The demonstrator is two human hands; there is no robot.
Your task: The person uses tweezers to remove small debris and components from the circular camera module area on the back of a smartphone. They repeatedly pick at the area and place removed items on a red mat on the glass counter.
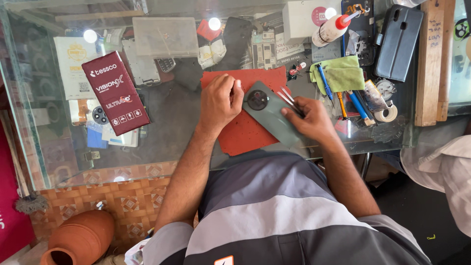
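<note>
A grey-green phone (269, 114) is laid back-up on a red mat (240, 131) on the glass counter (162, 142), its round camera ring uppermost. Its upper end is pressed by the curled fingers of the left hand (219, 100), nothing being gripped. Tweezers (289, 100) are pinched in the closed right hand (310, 120), tips over the phone.
</note>
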